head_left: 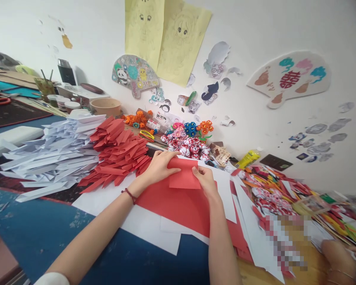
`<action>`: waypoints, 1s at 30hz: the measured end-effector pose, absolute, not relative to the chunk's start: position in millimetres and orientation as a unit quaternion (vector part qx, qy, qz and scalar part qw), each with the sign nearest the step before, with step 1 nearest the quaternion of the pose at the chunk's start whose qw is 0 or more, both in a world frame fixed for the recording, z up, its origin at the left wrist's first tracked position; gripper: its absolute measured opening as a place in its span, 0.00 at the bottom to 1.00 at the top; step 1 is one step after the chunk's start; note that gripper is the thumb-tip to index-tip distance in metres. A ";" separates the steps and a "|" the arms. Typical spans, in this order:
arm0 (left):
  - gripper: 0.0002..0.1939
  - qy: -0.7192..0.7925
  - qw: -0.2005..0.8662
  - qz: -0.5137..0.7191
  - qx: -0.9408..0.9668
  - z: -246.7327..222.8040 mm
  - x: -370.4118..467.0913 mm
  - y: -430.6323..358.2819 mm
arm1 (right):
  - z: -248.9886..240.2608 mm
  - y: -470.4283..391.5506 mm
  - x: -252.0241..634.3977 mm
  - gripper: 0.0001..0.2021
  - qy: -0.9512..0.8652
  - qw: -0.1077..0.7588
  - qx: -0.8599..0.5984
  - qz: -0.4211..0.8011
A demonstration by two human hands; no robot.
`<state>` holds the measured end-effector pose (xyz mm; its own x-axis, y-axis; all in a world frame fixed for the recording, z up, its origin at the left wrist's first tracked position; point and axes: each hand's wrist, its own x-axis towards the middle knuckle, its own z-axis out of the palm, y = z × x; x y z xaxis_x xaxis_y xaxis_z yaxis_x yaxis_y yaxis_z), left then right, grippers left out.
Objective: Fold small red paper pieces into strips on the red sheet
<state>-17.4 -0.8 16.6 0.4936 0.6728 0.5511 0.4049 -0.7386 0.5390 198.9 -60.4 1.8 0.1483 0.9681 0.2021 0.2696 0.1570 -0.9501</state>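
Observation:
A small red paper piece (184, 176) is held up between both hands, above a larger red sheet (175, 206) that lies over white sheets (154, 233). My left hand (163, 166) grips its left and upper edge, thumb on the front face and fingers behind. At the right edge, my right hand (204, 178) pinches the paper with its thumb in front; the other fingers are mostly hidden. A dark red string bracelet circles the left wrist.
White folded strips (62, 146) and red folded strips (115, 150) are heaped at left. Paper flowers (192, 146) line the wall behind. A yellow bottle (249, 158) and colourful scraps lie right. Another person's hand (339, 257) shows at lower right.

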 end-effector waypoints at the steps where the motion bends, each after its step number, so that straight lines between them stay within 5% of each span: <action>1: 0.25 0.325 0.198 0.408 0.830 17.2 -18.6 0.8 | 1.8 -60.7 200.9 0.27 -0.562 0.515 -0.552 0.339; 10: 0.25 0.333 0.496 0.458 0.658 23.0 -17.6 4.0 | -5.4 -56.7 209.8 0.17 -0.613 0.448 -0.595 0.263; 16: 0.31 0.323 0.616 0.399 0.598 16.0 -12.6 1.3 | -5.3 -52.0 195.3 0.19 -0.590 0.522 -0.560 0.257; 18: 0.29 0.369 0.547 0.436 0.612 12.2 -13.4 5.8 | -3.7 -53.3 193.2 0.19 -0.582 0.532 -0.540 0.294; 24: 0.17 0.448 0.119 0.601 0.651 22.2 -22.0 -2.9 | -3.0 -57.1 193.1 0.18 -0.572 0.520 -0.547 0.321; 30: 0.15 0.302 -0.011 0.419 0.857 27.1 -15.6 -24.4 | 3.1 -59.9 188.1 0.16 -0.607 0.483 -0.539 0.329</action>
<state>-15.6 -24.4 27.1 0.4675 0.5071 0.7241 0.5260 -0.8179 0.2332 188.1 -59.9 3.1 0.0462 0.9716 0.2321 0.3365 0.2036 -0.9194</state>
